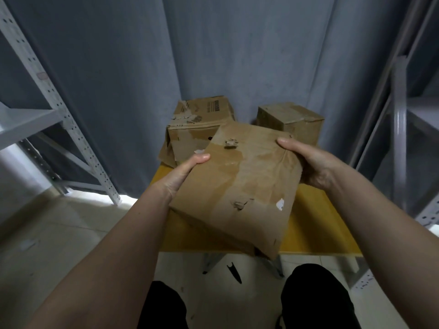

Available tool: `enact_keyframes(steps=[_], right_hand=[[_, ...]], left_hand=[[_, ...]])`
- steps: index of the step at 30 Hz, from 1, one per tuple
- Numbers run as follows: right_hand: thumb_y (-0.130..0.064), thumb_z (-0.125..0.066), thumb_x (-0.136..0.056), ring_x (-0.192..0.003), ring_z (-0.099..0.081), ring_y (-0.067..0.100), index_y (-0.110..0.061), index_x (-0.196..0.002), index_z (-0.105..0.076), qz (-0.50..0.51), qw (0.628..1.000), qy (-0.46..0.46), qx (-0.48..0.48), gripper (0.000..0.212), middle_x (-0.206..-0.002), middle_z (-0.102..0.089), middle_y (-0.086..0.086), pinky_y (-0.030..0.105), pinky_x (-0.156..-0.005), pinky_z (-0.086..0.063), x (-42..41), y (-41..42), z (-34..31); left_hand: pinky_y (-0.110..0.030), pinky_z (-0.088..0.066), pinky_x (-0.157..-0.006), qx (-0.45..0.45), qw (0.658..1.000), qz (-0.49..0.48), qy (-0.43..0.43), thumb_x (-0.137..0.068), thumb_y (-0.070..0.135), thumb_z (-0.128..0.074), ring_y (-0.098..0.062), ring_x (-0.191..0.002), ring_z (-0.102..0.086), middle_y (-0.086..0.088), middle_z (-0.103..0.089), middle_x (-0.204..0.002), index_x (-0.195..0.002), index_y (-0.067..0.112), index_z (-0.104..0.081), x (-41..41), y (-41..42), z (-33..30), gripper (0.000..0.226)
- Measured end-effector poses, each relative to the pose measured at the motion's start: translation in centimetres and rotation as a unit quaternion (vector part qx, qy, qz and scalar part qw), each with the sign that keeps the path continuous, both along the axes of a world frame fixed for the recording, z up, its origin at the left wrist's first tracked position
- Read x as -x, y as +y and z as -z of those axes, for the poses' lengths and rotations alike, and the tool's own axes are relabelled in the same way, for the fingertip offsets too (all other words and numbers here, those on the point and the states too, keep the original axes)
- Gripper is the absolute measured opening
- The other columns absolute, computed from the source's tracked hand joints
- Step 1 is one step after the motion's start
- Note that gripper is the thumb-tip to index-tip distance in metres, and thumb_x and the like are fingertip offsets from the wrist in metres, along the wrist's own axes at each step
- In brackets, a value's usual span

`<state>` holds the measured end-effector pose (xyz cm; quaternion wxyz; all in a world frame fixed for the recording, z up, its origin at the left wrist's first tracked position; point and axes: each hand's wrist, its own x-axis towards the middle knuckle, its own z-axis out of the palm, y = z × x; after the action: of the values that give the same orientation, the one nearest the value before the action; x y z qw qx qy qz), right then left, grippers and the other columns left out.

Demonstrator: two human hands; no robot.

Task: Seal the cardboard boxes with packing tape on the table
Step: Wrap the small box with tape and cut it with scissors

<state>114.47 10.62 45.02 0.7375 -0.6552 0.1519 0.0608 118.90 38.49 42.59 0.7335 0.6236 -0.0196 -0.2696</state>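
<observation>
Held box [240, 184] above table [316, 224], before two boxes: left [197, 124], right [292, 122].

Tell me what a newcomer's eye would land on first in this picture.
First, the worn cardboard box held up in the middle, gripped by the left hand and right hand at its sides. Behind it, two more boxes sit at the far end of the yellow table, against a grey curtain.
</observation>
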Motion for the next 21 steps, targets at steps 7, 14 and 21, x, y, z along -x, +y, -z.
enact_keyframes(steps=[7,14,21], right_hand=[[-0.044,-0.08,-0.067,-0.091,-0.059,0.029,-0.017,-0.091,-0.057,0.132,0.985,0.052,-0.101,0.043,-0.094,-0.063,0.01,0.049,-0.075,-0.049,0.0,0.4,0.6],[-0.048,-0.078,-0.07,-0.089,-0.065,0.027,-0.021,-0.098,-0.063,0.233,0.949,0.026,-0.211,0.041,-0.096,-0.069,0.005,0.049,-0.083,-0.053,0.7,1.4,1.7],[-0.044,-0.083,-0.065,-0.085,-0.072,0.021,-0.019,-0.117,-0.059,0.217,0.961,-0.038,-0.168,0.063,-0.101,-0.074,0.004,0.039,-0.071,-0.059,2.4,2.2,3.9]], left_hand=[[-0.045,-0.054,-0.092,0.038,0.978,-0.203,0.031,-0.077,0.075,-0.059,-0.034,-0.103,-0.069,-0.013,-0.071,-0.117,-0.113,0.02,-0.065,-0.6,-1.2,-0.8,0.066],[-0.072,-0.032,-0.102,0.023,0.986,-0.158,0.04,-0.039,0.081,-0.071,-0.042,-0.14,-0.035,-0.013,-0.036,-0.155,-0.146,0.032,-0.041,3.0,-4.0,1.6,0.121],[-0.081,-0.037,-0.084,0.082,0.986,-0.097,0.109,-0.044,0.061,-0.087,-0.045,-0.12,-0.053,-0.012,-0.063,-0.128,-0.131,0.028,-0.056,3.4,-3.7,1.6,0.098]])
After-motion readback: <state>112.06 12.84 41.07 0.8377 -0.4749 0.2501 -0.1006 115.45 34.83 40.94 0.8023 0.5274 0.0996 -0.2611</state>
